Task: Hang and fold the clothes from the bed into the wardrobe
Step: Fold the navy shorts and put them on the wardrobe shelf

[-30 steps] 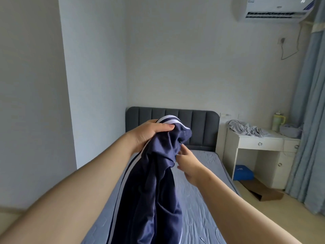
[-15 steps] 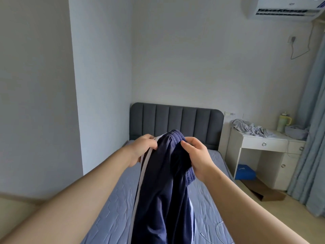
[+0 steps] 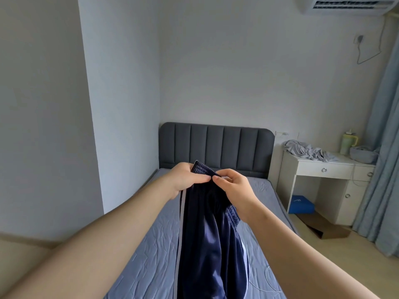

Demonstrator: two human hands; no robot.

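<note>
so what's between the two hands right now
In the head view, only the elastic waistband of the navy trousers; the left hand and right hand each pinch it.

Home bedroom; bed (image 3: pixel 151 244), curtain (image 3: pixel 382 147)

trousers (image 3: pixel 207 244) legs cut off at bottom edge; air conditioner (image 3: pixel 349 4) cropped at top.

White walls (image 3: pixel 237 72), white desk (image 3: pixel 311 169) by blue curtain (image 3: pixel 386 180), AC (image 3: pixel 349 4) top rt.
</note>
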